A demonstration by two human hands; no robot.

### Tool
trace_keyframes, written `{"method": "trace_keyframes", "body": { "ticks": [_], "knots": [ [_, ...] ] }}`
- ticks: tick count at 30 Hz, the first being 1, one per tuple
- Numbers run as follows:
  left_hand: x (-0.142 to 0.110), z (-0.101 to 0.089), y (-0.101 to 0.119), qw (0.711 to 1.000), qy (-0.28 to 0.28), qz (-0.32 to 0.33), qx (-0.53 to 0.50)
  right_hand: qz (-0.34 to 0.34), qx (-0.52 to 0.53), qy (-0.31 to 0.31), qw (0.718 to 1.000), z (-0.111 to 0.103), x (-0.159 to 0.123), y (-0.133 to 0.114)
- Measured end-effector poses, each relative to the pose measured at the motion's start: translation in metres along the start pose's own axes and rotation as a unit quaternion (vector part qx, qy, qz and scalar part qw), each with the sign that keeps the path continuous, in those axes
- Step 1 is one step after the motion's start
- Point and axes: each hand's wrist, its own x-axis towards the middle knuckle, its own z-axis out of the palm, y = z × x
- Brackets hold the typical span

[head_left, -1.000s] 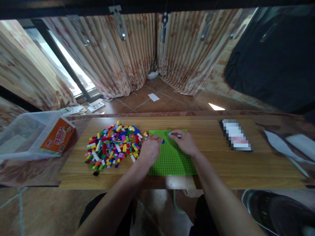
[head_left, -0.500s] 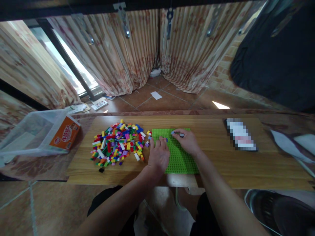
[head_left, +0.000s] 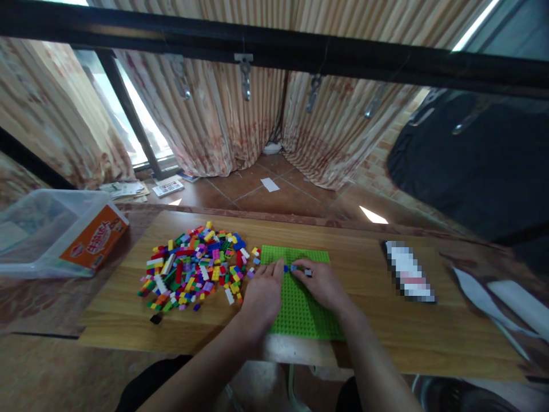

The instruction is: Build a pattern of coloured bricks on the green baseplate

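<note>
"Largest item?"
"Wooden table (head_left: 429, 337), one: beneath the green baseplate (head_left: 295, 315). Next, plastic bin (head_left: 94, 237), one, orange label: well to the baseplate's left."

"Loose stock?"
"Brick pile (head_left: 197, 269), mixed colours: on the table, just left of the baseplate."

"The baseplate itself?"
"One. Bare studs across the near half, where the hands leave it showing."

"Hands?"
"Two. Left hand (head_left: 261, 286): over the baseplate's left edge, fingers stretched and close together; whether they hold anything, I cannot tell. Right hand (head_left: 319, 280): over its far right part, fingertips pinching a light-blue brick (head_left: 293, 267)."

"Smallest pieces?"
"Blue brick (head_left: 286, 268), one: on the baseplate's far half, between the two hands' fingertips. Pressed fully home or not, cannot tell. Grey piece (head_left: 308, 273), one: at the right hand's fingers, over the baseplate; gripped or not, unclear."

"Progress?"
"Early, I'd judge. Placed: the blue brick, as far as shows. In hand: the light-blue brick, not yet released. Outstanding: the pile, loose beside the baseplate."
</note>
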Motion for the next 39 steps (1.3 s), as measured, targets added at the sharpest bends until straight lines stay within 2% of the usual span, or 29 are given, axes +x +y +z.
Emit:
{"method": "trace_keyframes", "body": {
  "ticks": [4,9,16,22,27,35,39],
  "knots": [
    [0.001,-0.002,-0.006,0.998,0.006,-0.027,-0.063,0.001,0.005,0.005,1.000,0.003,0.001,-0.002],
    [0.002,-0.003,-0.007,0.995,0.004,-0.038,-0.089,0.011,0.017,0.011,1.000,0.006,0.002,-0.001],
    [-0.004,0.001,0.000,0.999,-0.028,0.014,-0.017,0.011,0.057,0.001,0.998,0.005,0.006,0.000],
    [-0.006,0.005,0.007,0.997,-0.044,0.023,0.054,0.031,0.022,-0.010,0.999,0.002,0.009,-0.005],
    [-0.004,0.003,0.016,0.997,-0.028,0.005,0.072,0.048,-0.010,-0.016,0.999,0.002,0.009,-0.007],
    [-0.006,0.007,0.016,0.998,-0.007,0.005,0.061,0.022,-0.007,0.030,0.999,0.006,0.001,-0.008],
    [-0.009,0.012,0.007,1.000,0.014,0.013,0.020,0.041,0.020,0.071,0.996,-0.001,-0.001,-0.003]
  ]
}}
